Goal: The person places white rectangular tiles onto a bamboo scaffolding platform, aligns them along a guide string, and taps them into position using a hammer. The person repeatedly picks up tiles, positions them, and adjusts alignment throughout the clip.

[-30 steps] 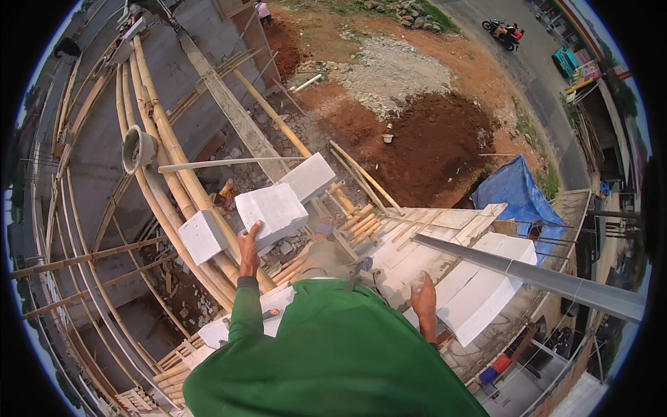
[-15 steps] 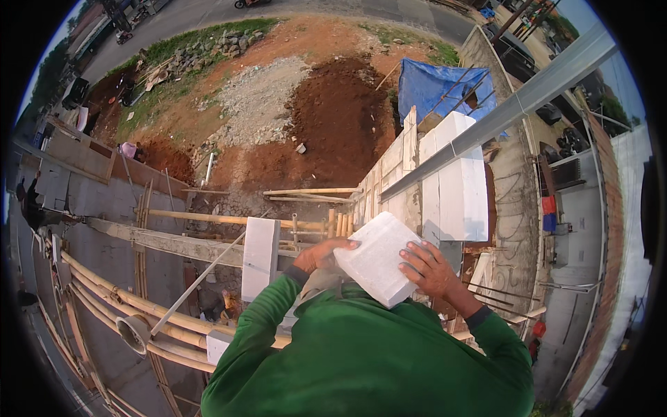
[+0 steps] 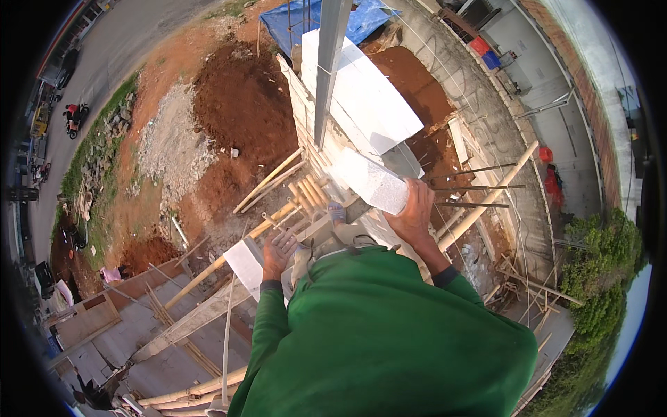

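In my right hand (image 3: 415,217) is the near end of a white lightweight block (image 3: 373,182), fingers wrapped over its right edge. The block's far end reaches the top of the wall, close to the foot of a grey steel channel (image 3: 332,55). My left hand (image 3: 279,250) is off the block, with its fingers spread. Beside that hand stands another white block (image 3: 243,264), partly covered by it. Just beyond the held block lie larger white blocks (image 3: 375,97) on the wall; whether they touch it I cannot tell.
Bamboo poles (image 3: 267,182) cross ahead and to the left, above a drop to lower ground. More bamboo (image 3: 490,201) and thin rods stick out on the right. A concrete beam (image 3: 184,323) runs at lower left. Beyond are red soil (image 3: 240,104) and a blue tarp (image 3: 288,28).
My body and view have turned right. The block has moved from between both hands toward the wall, now in the right hand only. My left hand has let go and dropped back left.
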A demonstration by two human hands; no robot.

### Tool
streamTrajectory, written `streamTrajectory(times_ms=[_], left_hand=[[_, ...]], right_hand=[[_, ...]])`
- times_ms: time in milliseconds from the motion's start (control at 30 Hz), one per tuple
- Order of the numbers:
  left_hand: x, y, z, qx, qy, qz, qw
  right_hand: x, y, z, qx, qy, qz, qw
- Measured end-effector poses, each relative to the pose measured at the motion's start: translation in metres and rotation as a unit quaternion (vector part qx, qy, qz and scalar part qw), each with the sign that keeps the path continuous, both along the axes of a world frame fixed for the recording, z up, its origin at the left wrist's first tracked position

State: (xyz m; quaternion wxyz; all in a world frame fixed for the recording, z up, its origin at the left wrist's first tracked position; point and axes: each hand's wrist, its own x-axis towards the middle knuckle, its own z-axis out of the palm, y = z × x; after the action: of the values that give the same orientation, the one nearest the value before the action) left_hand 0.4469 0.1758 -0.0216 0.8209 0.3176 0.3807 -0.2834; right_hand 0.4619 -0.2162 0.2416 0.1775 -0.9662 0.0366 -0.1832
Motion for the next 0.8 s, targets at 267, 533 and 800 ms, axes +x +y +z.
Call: streamTrajectory(times_ms=[267,533,800], left_hand=[[-0.099,0.074,-0.062,0.286,0.114,-0.124,0.943],[-0.119,0.046,-0.074,0.319,0.113,-0.140,0.931],[-0.110,-0.004,-0.062,0.288,0.058,-0.157,0.943]], right_hand=[[0.064,-0.092,0.040,-0.140,-0.098,-0.151,0.974],[0.118,-0.162,0.026,-0.173,0.139,-0.284,0.933],[0.119,-0.193,-0.087,-0.145,0.222,-0.330,0.906]])
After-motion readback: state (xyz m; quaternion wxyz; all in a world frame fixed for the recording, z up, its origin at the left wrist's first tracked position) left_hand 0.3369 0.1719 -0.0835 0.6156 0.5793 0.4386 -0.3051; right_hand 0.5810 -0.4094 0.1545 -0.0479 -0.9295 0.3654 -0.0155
